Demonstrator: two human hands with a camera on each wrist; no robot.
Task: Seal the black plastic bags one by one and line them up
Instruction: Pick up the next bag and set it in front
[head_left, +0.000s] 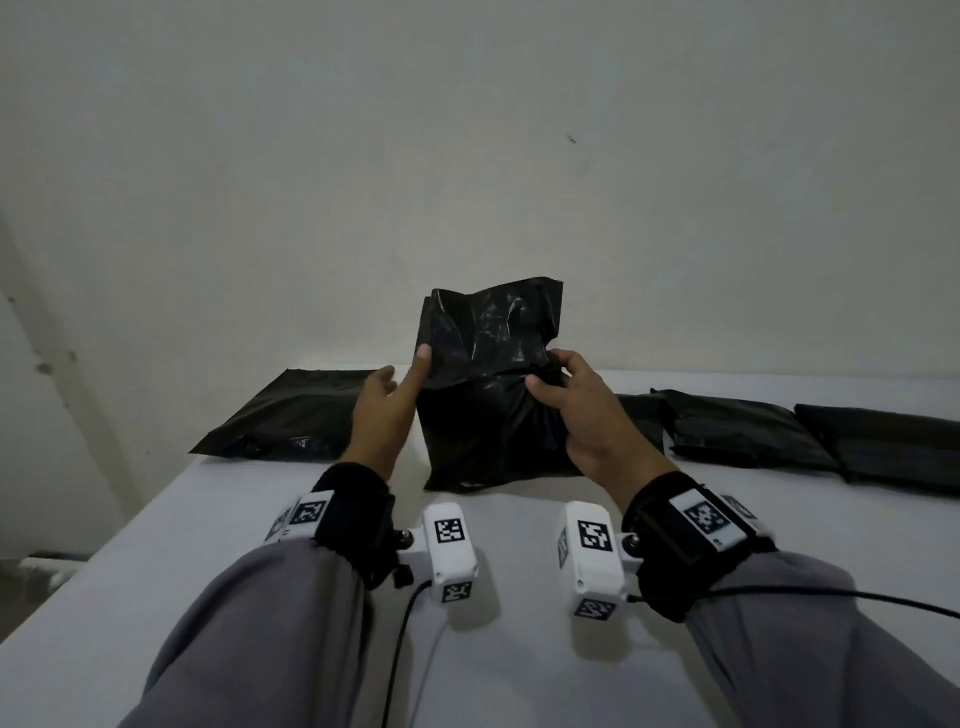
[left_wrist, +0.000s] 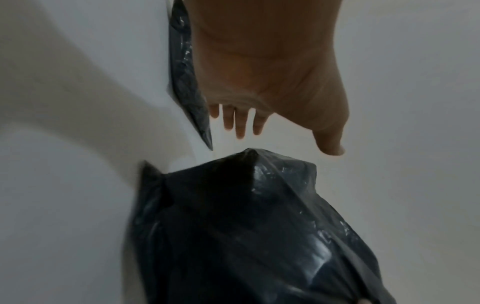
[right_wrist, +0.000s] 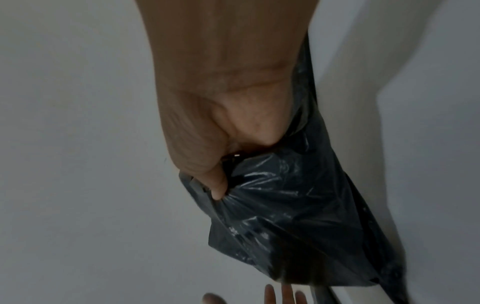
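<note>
Grey sleeves (head_left: 270, 639) nearest the lens. Black bag (head_left: 483, 415) stood upright mid-desk (head_left: 260, 519), clamped by right hand (head_left: 587, 415) fingers; left hand (head_left: 387, 410) fingers spread straight, thumb touching. Flat bags (head_left: 748, 431) lined rightward; one bag (head_left: 280, 415) left.

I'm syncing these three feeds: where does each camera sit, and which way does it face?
Head: worn on the head, looking forward and down at the table; both sleeves and hands show.
Left wrist: looks along the open left hand toward the upright bag.
Right wrist: looks along the right hand gripping that bag.
All three share the upright bag.
</note>
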